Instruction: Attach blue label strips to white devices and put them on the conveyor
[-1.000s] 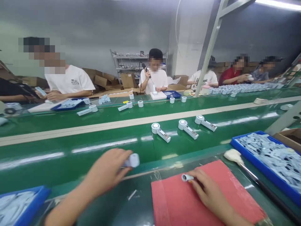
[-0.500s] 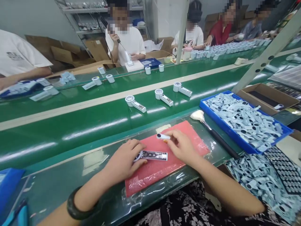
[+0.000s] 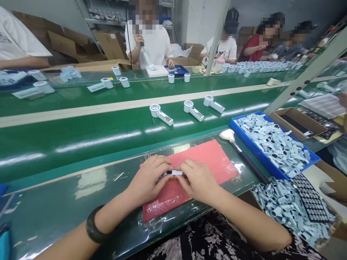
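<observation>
Over the red mat (image 3: 217,159), both my hands are closed at the same small assembly. A pale blue handle cover (image 3: 177,173) with a dark end shows between my fingertips. My right hand (image 3: 199,178) pinches the cover's right end. My left hand (image 3: 150,178) is wrapped round the left side of the handheld fan body, which is mostly hidden beneath the fingers and the cover. Whether the cover is seated on the fan handle cannot be seen.
Three fan bodies, including one fan body (image 3: 165,117), lie on the green conveyor (image 3: 108,135). A blue tray (image 3: 233,124) of covers stands right, beside a black-handled tool (image 3: 251,162) with a white wrapped head. Co-workers sit across the belt; a metal post (image 3: 284,92) slants at right.
My right hand has brought the cover left and down onto the fan handle, turning it. My left hand stays at the fan; the handle's exposed inside is now covered from view.
</observation>
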`<state>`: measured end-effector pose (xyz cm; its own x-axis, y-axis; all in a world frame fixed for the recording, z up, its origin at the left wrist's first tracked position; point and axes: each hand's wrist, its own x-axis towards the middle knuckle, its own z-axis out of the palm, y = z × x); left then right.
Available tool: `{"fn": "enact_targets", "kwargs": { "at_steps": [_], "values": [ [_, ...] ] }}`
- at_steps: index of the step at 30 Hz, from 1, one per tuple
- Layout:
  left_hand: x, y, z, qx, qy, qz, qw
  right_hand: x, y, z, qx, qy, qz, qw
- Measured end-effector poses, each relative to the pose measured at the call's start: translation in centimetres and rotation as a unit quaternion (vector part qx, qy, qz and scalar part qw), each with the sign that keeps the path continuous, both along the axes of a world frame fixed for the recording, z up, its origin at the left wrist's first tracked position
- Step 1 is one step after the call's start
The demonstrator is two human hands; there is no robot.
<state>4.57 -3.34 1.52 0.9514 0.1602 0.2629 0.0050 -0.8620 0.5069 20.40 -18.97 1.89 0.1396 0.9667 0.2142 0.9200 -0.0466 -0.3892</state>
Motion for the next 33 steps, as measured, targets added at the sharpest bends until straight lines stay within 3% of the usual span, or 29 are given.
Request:
{"fn": "enact_targets", "kwargs": {
  "at_steps": [3,6,10,16,24,27,30,33],
  "values": [
    [0.2,-0.1,0.0,-0.008,0.003,0.003,1.000,0.2,-0.1,-0.1,0.023,0.063,-0.011,0.998],
    [0.3,-0.2,0.0,-0.007,0.012,0.010,1.000,0.8,0.1,-1.0,0.044,0.198,-0.030,0.979],
    [0.3,-0.2,0.2,-0.007,0.020,0.013,1.000,1.7,0.4,-2.2,-0.001,0.320,-0.019,0.947],
    [-0.5,-0.7,1.0,-0.007,0.029,0.032,0.999,1.8,0.0,-1.3,-0.058,0.237,0.018,0.970],
    [-1.3,-0.9,0.9,0.036,-0.021,0.015,0.999,1.2,-0.3,-0.9,-0.061,0.239,0.018,0.969],
    [-1.8,-1.3,0.6,0.123,-0.059,0.050,0.989,0.8,-0.2,-1.1,-0.043,0.243,-0.002,0.969],
    [-2.4,-2.3,-0.1,0.244,-0.099,0.079,0.961,0.5,0.0,-1.3,-0.027,0.236,-0.010,0.971],
    [-3.1,-3.4,-1.3,0.286,-0.108,0.100,0.947,0.4,0.1,-1.5,-0.024,0.230,-0.010,0.973]
  ]
}}
